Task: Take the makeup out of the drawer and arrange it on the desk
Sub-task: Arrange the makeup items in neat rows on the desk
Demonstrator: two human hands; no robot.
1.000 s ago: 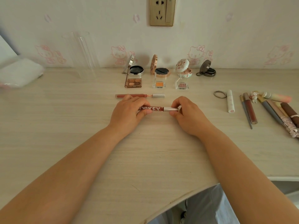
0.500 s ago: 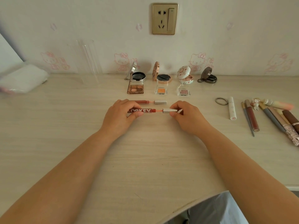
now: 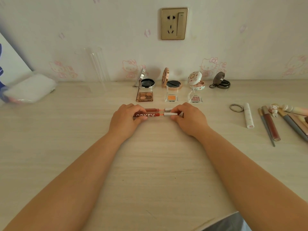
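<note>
A dark red lip gloss tube (image 3: 146, 115) with white letters lies crosswise on the desk (image 3: 150, 164), and my left hand (image 3: 126, 119) pinches it. My right hand (image 3: 190, 120) pinches its silver cap (image 3: 170, 114), pulled a little off the tube, with the wand showing between. Just behind, almost touching, lies a second lip gloss (image 3: 152, 110), also uncapped. Behind them stand open compacts (image 3: 147, 83) and small eyeshadow palettes (image 3: 145, 96) in rows.
At the right lie a white tube (image 3: 248, 115), a metal ring (image 3: 236, 107) and several pencils and glosses (image 3: 270, 124). A clear acrylic stand (image 3: 96, 69) and a white pack (image 3: 31, 88) sit at the back left. A wall socket (image 3: 174, 23) is above.
Both hands slid the lettered lip gloss away from me, up against the second gloss. The cap has come a little away from the tube.
</note>
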